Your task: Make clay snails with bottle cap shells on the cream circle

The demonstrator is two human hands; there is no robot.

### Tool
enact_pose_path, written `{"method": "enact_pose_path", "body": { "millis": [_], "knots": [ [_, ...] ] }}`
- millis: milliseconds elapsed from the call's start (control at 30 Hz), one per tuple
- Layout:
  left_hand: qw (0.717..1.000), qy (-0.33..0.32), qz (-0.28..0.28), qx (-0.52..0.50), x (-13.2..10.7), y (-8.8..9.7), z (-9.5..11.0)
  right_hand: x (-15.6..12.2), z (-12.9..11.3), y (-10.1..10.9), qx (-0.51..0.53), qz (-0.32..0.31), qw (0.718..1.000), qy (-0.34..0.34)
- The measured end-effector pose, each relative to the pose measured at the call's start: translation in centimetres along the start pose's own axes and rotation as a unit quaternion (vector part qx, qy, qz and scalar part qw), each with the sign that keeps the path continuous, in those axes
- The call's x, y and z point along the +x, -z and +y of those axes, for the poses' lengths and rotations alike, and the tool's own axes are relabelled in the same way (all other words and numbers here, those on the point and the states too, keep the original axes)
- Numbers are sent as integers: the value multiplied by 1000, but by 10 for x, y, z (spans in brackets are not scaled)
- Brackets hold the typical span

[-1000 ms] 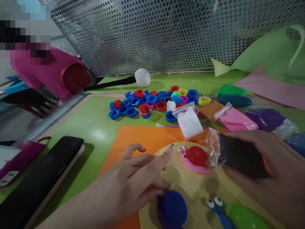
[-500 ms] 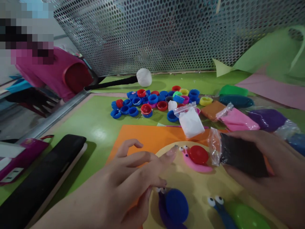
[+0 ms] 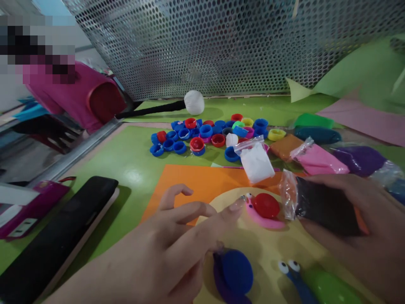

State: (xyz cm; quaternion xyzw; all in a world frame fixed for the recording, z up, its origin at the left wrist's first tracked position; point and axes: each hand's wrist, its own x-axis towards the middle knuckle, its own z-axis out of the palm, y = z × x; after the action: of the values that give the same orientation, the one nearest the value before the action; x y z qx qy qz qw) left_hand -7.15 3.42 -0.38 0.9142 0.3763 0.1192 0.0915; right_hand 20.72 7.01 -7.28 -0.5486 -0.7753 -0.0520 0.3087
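On a pale yellow round paper sit snail figures with bottle-cap shells. The pink snail has a red cap and googly eyes. My left hand is open, its fingers apart. Its index fingertip is at the pink snail's eyes and partly covers them; a small dark spot shows on that tip, too small to name. Below it lies the purple snail with a blue cap, its eyes behind my thumb. My right hand grips a clear bag of black clay. A blue snail with a green shell sits lower right.
Many blue, red and yellow bottle caps lie at the back, with bags of white clay and pink clay. A black case lies left on the green table. A perforated metal panel stands behind; a person in pink is at the far left.
My left index finger has moved slightly right, onto the pink snail's eyes. My thumb now covers the purple snail's eyes. The right hand still holds the black clay bag.
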Motion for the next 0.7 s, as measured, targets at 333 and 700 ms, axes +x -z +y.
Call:
{"method": "enact_pose_path", "body": {
  "millis": [333, 700],
  "knots": [
    [1000, -3, -19, 2, 2, 0, 2, -1, 2, 0, -8, -12, 1000, -1],
    [1000, 6, -4, -8, 3, 3, 3, 7, -2, 0, -16, -26, 999, 12]
  ]
}}
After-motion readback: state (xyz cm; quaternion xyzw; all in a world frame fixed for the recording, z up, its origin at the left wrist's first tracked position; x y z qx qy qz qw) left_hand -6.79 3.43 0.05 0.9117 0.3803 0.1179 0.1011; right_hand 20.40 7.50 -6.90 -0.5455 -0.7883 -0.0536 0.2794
